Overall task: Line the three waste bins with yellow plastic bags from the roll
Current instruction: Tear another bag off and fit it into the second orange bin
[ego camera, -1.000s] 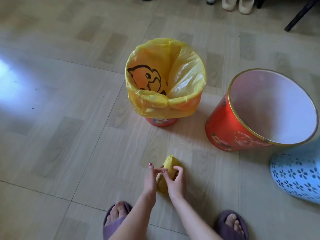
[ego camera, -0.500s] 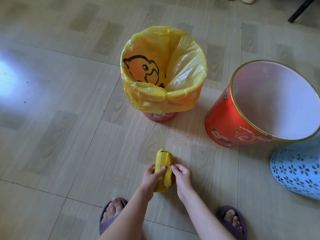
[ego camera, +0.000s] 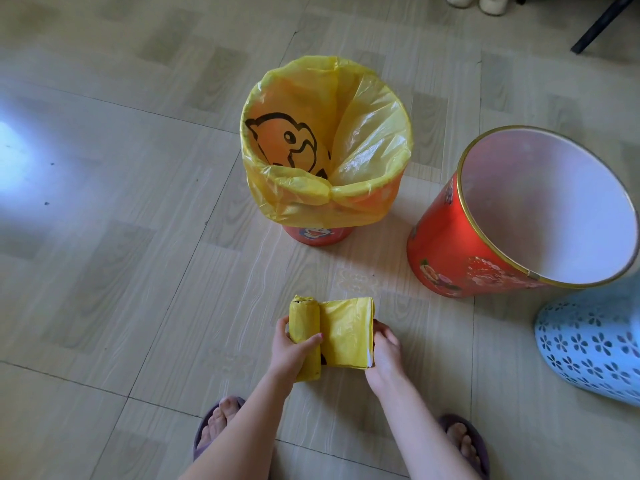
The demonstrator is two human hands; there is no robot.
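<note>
Floor (ego camera: 104, 271): pale wood-pattern tiles, with a bright patch of glare at the far left.

Your left foot (ego camera: 221, 420): in a purple slipper, at the bottom edge, left of your forearms.

Your left hand (ego camera: 294, 351): fingers and thumb curled round the roll (ego camera: 304, 337), gripping it near its middle. The roll is yellow, lies lengthwise away from you, and is held low over the floor in front of your feet.

Loose bag (ego camera: 346, 334): a flat yellow length drawn out from the roll to the right, still joined to it, stretched between your two hands.

Your right hand (ego camera: 386, 351): fingers curled over the right edge of the loose bag, pinching it.

Small orange bin (ego camera: 318, 233): upright, beyond the roll, near the middle of the view. It is already lined: a yellow liner (ego camera: 367, 140) with a black cartoon print is folded over the rim and hangs down most of the outer wall, so that only the base shows.

Your right foot (ego camera: 464, 441): in a matching purple slipper, at the bottom edge.

Large red bin (ego camera: 446, 244): right of the orange bin and apart from it, gold rim, white inside, unlined.

Blue bin (ego camera: 588, 341): patterned with flower-shaped cutouts, at the right edge, just beside the red bin; whether they touch cannot be told. Its top is out of view.

Pale shoes (ego camera: 485, 3) and a dark furniture leg (ego camera: 602, 26): at the top right edge.
</note>
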